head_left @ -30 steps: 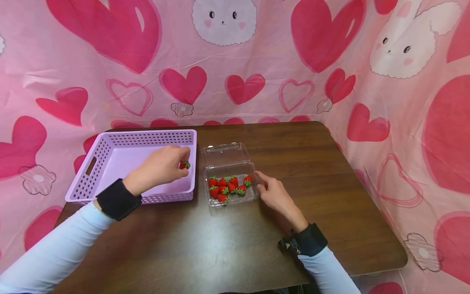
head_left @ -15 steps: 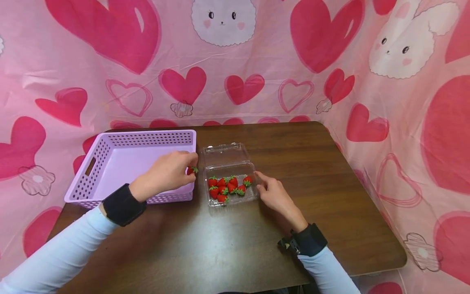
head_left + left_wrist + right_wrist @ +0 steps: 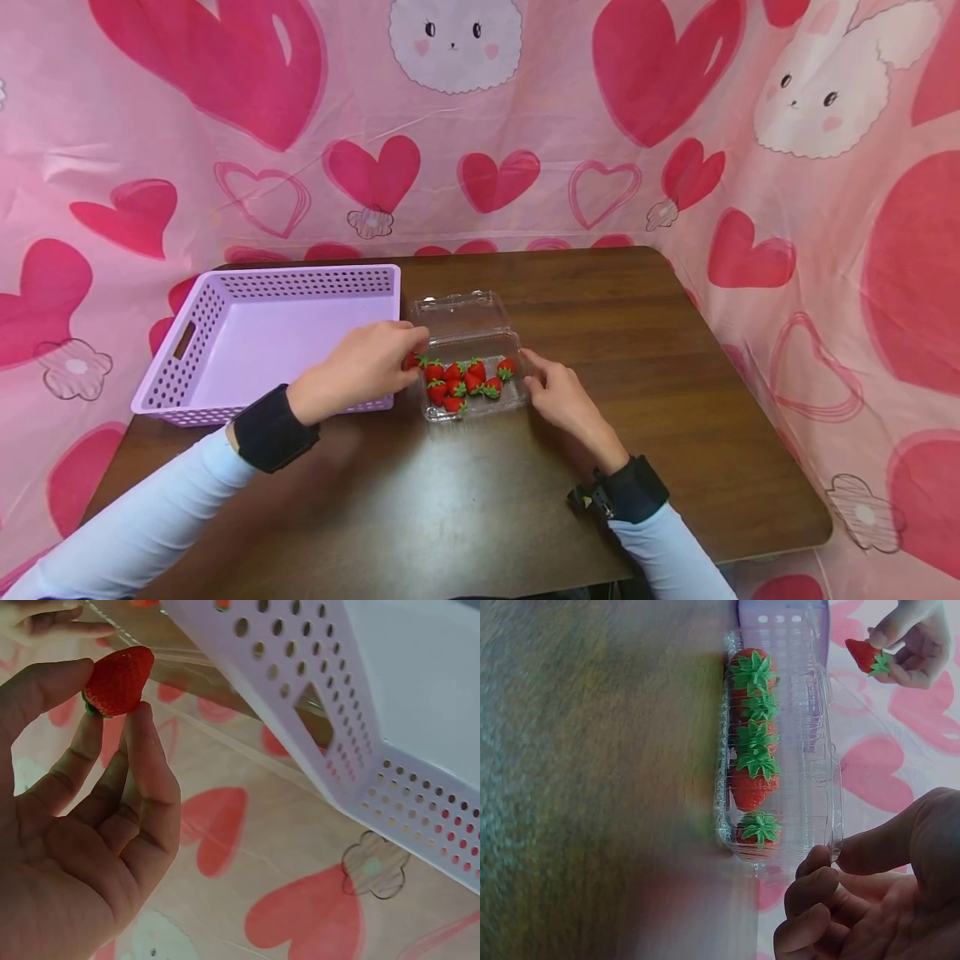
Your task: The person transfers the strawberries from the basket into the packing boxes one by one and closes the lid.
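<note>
My left hand pinches a red strawberry between thumb and fingertip, at the left side of a clear plastic clamshell box. In the right wrist view, that held strawberry is raised above the box, its green leaves toward the palm. Several strawberries lie in the box, mostly bunched in its left half, with one near the right wall. The lid is folded back, away from me. My right hand pinches the box's right rim between thumb and index finger, the other fingers curled below.
A lilac basket with perforated walls stands left of the box; my left forearm crosses in front of its near corner. Both stand on a brown wooden table. A pink cloth printed with hearts hangs behind and to the right.
My left hand has moved right and slightly toward me, carrying the strawberry from over the basket to the left edge of the box. The right hand and the box have stayed in place.
</note>
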Available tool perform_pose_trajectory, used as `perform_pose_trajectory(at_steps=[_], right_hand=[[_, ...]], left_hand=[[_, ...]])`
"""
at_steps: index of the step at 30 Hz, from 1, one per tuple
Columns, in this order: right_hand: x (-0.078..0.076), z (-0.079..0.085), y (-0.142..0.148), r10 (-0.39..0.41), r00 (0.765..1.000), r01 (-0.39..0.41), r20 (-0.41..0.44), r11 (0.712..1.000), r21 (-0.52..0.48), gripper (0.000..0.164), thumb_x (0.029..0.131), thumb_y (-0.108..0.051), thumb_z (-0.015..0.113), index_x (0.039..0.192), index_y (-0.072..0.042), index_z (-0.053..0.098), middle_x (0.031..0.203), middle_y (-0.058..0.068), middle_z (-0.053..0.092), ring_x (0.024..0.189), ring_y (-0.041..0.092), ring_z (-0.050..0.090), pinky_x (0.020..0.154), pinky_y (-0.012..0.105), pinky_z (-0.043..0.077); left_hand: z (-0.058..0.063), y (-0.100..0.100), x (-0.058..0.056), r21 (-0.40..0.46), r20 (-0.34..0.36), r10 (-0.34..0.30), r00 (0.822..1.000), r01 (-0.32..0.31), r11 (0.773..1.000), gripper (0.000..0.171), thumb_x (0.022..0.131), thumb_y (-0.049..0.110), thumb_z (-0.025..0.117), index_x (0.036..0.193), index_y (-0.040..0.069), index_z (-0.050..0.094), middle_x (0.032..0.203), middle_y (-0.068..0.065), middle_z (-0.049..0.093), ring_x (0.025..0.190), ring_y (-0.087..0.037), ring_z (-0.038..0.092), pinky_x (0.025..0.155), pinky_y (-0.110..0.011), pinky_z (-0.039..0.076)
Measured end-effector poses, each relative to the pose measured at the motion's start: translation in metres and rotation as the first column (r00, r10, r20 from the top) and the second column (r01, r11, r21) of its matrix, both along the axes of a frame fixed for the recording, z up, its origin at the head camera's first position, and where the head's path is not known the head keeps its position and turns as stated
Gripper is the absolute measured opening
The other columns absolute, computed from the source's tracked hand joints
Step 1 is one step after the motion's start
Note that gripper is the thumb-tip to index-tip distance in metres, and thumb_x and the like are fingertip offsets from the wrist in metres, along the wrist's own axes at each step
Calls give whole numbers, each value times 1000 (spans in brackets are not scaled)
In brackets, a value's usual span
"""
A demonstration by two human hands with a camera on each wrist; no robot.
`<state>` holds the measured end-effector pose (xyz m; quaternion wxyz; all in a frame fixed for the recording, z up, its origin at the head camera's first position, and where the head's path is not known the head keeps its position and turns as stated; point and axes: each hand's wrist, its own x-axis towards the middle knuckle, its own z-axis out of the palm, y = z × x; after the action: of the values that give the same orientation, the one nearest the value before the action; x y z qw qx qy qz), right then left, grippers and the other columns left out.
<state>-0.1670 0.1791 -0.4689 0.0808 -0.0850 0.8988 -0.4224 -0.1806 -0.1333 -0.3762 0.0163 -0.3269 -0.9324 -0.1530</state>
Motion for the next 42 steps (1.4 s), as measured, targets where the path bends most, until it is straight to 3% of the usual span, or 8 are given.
perform_pose_trajectory(at_steps=[17,29,42], right_hand=[[2,0,0,-2,1000,3,19,1000,-13,54,106,-8,57,158,-10,48,64,4,47,51,19,43,51,30,39],[2,2,0,-10,1000,10,20,1000,-2,54,106,-9,58,158,-10,48,65,3,47,51,19,43,51,30,39],[3,2,0,-1,1000,1,2,1000,7,53,105,-8,57,157,-9,49,64,1,44,52,16,42,52,30,38]], left_hand=[[-18,30,10,-23,-15,-91,996,91,996,29,86,14,86,110,9,70,99,-5,71,84,-21,67,71,-44,58],[-30,47,8,-17,5,-98,995,98,995,23,86,15,87,105,13,73,93,0,71,81,-19,65,70,-40,58],[-47,60,4,1,52,-149,987,149,989,16,87,14,86,99,13,75,85,4,70,77,-17,65,69,-38,58]])
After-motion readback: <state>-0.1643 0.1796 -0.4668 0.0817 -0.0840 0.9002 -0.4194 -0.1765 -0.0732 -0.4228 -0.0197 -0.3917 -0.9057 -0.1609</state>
